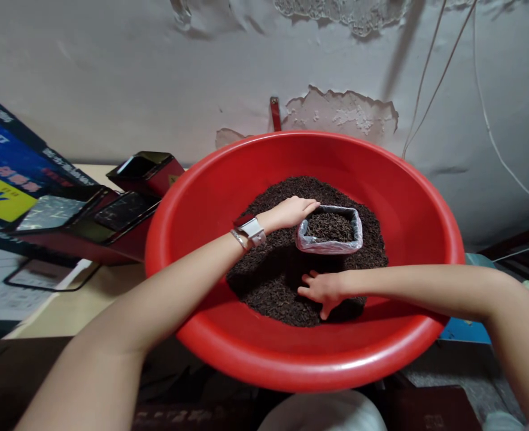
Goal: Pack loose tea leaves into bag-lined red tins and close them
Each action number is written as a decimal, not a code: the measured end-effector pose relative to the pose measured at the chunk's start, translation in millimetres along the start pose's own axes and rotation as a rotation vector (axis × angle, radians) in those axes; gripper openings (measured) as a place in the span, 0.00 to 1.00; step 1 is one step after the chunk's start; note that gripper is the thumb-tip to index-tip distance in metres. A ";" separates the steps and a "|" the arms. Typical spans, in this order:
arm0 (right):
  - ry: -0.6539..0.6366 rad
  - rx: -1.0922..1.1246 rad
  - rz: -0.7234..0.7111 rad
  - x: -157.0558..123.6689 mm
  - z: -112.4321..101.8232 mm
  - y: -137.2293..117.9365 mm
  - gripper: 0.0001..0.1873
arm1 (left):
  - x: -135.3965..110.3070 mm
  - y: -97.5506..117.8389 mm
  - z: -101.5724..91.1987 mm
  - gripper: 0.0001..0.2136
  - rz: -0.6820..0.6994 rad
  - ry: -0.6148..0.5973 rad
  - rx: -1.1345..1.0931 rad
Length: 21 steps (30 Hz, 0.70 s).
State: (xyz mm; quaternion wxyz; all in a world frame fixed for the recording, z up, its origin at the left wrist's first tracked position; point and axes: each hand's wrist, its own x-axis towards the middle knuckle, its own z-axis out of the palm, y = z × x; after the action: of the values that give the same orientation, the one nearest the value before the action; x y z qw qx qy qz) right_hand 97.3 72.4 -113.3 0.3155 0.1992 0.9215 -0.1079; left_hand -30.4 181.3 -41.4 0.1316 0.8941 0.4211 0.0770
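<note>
A big red plastic basin [300,359] holds a heap of dark, dry, loose bits that look like tea leaves [268,293]. In the heap stands a rectangular box [330,246] lined with clear plastic, filled close to its rim with the same leaves. My left hand [294,212], wearing a white-strapped watch, holds the box at its left back corner, fingertips at the rim; part of the grip is hidden. My right hand [325,291] is open, fingers spread, on the leaves just in front of the box. Nothing shows between its fingers.
Several dark red boxes stand left of the basin, among them a tall one [145,173] and one with plastic lining [51,212]. A blue and yellow printed board [8,161] leans behind them. The peeling wall [157,78] rises behind, with hanging cords [441,75].
</note>
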 end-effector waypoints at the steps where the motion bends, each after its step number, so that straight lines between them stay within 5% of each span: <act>1: 0.024 -0.010 0.002 1.6 2.1 -0.5 0.42 | -0.2 0.4 -0.2 0.19 -0.001 0.000 0.004; 8: 0.063 -0.062 0.019 2.8 -4.9 -4.8 0.26 | -1.4 1.2 -0.1 0.19 -0.013 -0.005 -0.004; 15: 0.383 -0.126 0.068 -54.1 -71.9 -9.3 0.20 | -0.5 1.1 0.4 0.19 0.000 0.015 -0.005; 21: 0.600 -0.090 0.383 -101.8 -104.0 24.3 0.19 | 0.7 -0.8 1.5 0.17 0.013 0.007 -0.046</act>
State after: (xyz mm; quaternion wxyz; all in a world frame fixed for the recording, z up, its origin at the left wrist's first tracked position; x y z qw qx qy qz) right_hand 125.3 97.5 29.4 0.0540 0.3770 0.9229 0.0570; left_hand -30.1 182.0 -43.0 0.1502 0.8932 0.4140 0.0909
